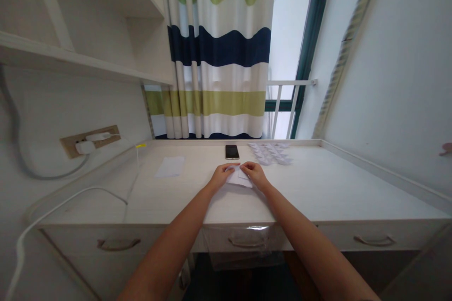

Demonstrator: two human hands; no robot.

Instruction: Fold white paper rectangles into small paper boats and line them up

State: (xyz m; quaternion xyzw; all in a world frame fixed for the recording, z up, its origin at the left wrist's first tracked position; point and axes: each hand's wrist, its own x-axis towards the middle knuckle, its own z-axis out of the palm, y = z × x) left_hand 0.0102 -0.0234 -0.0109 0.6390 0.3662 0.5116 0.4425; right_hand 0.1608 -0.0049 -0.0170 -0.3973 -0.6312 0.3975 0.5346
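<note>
Two bare forearms, the left forearm (pixel 169 244) and the right forearm (pixel 303 240), reach forward over the front edge of a white desk (pixel 318 183) and converge near its middle, wrists slightly bent and palms turned down. The left hand (pixel 221 176) lies with its fingers curved over one side of a folded white paper (pixel 239 178), while the right hand (pixel 254 175) meets the opposite side, its fingertips bent down onto the upper fold. Neither hand is clenched or released: together they grasp the paper between them, holding it flat on the desktop, and the exact placing of the thumbs cannot be made out. Directly ahead of the hands lies a smartphone (pixel 232 152), face up. To its right, near the hands but not touching them, sits a cluster of small folded paper pieces (pixel 270 154). A flat white paper sheet (pixel 170 166) lies further left, well apart from the left hand. Below the desk edge, a clear plastic bag (pixel 243 247) hangs over the central drawer, partly behind the forearms.
</note>
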